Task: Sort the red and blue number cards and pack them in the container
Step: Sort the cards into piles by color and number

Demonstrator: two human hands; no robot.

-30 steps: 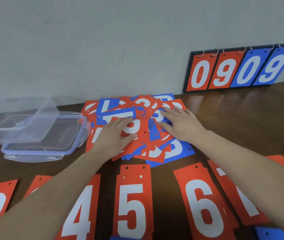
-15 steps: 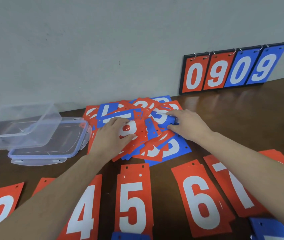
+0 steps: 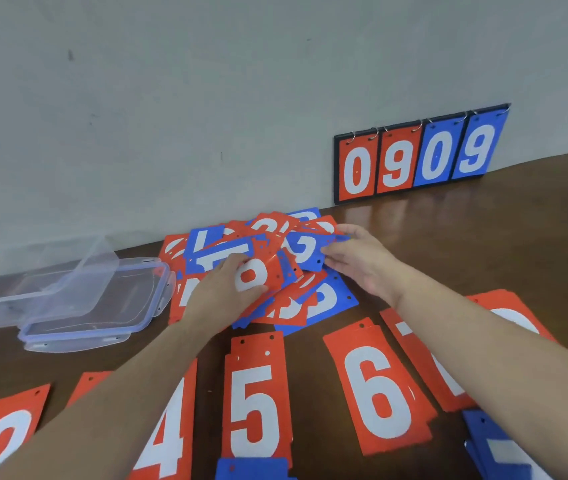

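The clear container [image 3: 38, 271] lies tipped on its lid [image 3: 102, 306] at the left, its left end cut off by the frame. The left hand [image 3: 222, 294] pinches a red card [image 3: 258, 273] on the mixed pile [image 3: 324, 303], its digit half hidden by the thumb. The right hand [image 3: 362, 261] curls round a blue card [image 3: 305, 249]; its fingertips are hidden.

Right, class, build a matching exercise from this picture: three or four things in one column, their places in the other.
Things:
1. red 5 card
2. clear container
3. flip scoreboard
4. right hand

Places:
A. leaning against the wall
B. far left of the table
C. gripping a blue card on the pile
D. in the near row, left of the 6

Pairs: 1-D, 2-B, 3-A, 4-C
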